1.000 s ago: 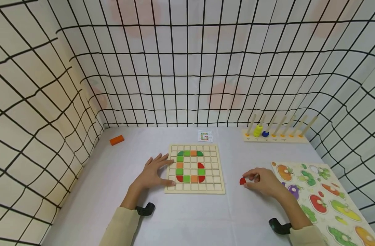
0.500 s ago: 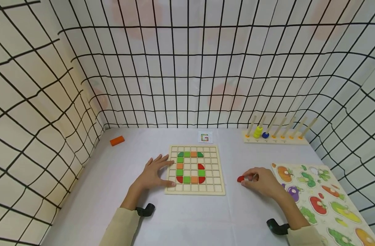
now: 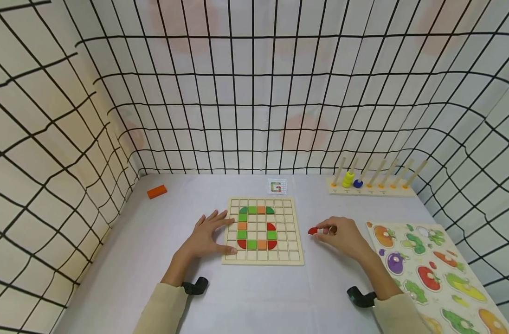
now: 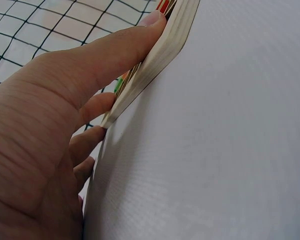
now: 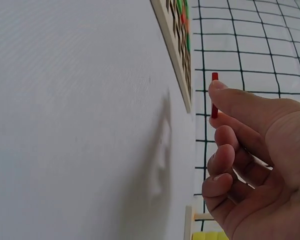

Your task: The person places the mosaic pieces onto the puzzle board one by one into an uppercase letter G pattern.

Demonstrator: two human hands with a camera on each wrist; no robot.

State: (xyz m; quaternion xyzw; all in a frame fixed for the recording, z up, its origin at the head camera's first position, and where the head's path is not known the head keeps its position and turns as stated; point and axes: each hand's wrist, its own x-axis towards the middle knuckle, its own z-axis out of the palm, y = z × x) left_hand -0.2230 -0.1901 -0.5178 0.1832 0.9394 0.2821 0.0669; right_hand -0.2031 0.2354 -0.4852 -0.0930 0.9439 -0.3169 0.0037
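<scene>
A wooden grid board (image 3: 291,255) lies on the white tabletop, with green, orange and red tiles set in its squares in a G-like outline. My left hand (image 3: 206,236) rests on the board's left edge, its thumb and fingers spread. In the left wrist view the thumb (image 4: 120,50) lies along the rim. To the right of the board, my right hand (image 3: 342,235) pinches a small red rounded tile (image 3: 312,230) between thumb and index finger. The right wrist view shows that red tile (image 5: 214,95) edge-on, above the table, with the other fingers curled.
Behind the board lies a small pattern card (image 3: 277,186). A peg counting stand (image 3: 371,189) with yellow and blue beads is at the back right. A vegetable puzzle board (image 3: 434,255) lies at the right, an orange block (image 3: 157,191) at the back left. Black netting encloses the table.
My right hand has moved left and slightly away from me, bringing the red tile closer to the board. The left hand stays on the board's edge.
</scene>
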